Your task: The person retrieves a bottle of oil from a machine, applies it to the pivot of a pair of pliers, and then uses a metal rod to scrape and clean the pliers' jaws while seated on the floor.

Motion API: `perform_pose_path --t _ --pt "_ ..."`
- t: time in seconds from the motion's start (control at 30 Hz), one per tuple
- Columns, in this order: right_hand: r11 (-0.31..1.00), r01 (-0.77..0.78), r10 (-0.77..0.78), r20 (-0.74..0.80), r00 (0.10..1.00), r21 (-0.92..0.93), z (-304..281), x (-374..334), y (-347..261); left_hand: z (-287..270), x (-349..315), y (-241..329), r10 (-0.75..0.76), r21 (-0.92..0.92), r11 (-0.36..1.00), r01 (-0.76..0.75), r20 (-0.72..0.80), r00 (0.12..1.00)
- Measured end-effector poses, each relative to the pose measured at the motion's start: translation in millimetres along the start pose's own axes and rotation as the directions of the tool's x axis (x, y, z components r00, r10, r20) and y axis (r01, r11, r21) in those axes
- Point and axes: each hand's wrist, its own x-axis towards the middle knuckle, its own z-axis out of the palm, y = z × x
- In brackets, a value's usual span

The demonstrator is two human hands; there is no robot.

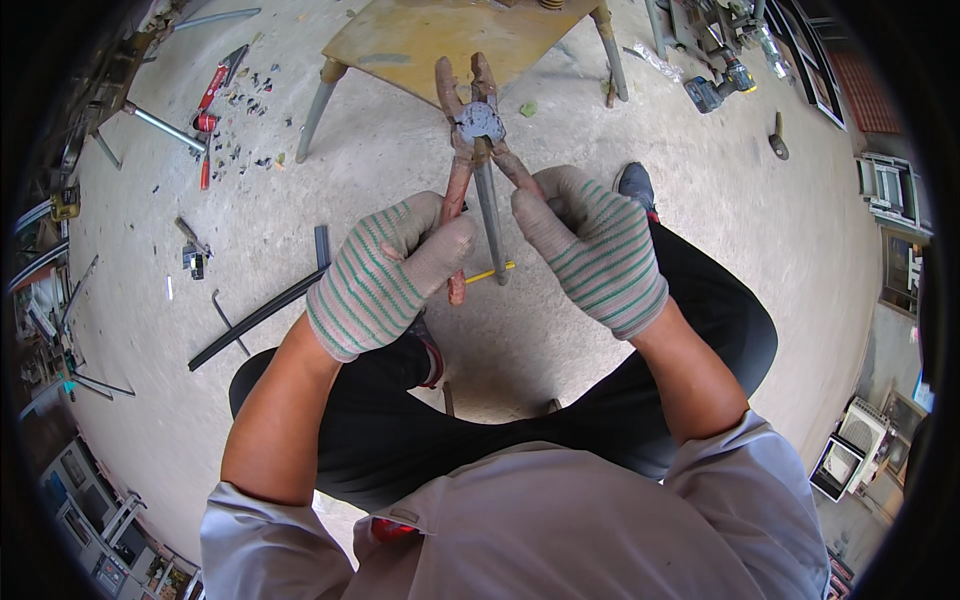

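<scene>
Both my hands, in grey knit gloves with green stripes, hold a worn pair of pliers up in front of me, jaws pointing away. My left hand is closed around the left reddish handle, whose end sticks out below the thumb. Thumb and fingers of my right hand pinch the right handle near its end. The handles are spread and the jaws stand apart with nothing between them. Behind the pliers, the yellowish table and its front leg show. A thin yellow stick lies near that leg's foot.
On the floor at left lie a black metal bar, a bent rod and a red-handled tool among dark scraps. A cordless drill and a tape roll lie at far right. Framed items line the right side.
</scene>
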Motion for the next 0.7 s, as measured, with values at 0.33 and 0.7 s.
perform_pose_path --t 0.33,0.7 --pt "0.988 -0.088 0.082 0.055 0.995 0.124 -8 7 -8 -5 -1 3 0.025 0.038 0.999 -0.025 0.004 1.0" --pt "0.97 -0.125 0.112 0.072 0.991 0.211 -7 4 -8 -4 -2 1 -0.008 0.01 1.0 0.008 0.033 0.999"
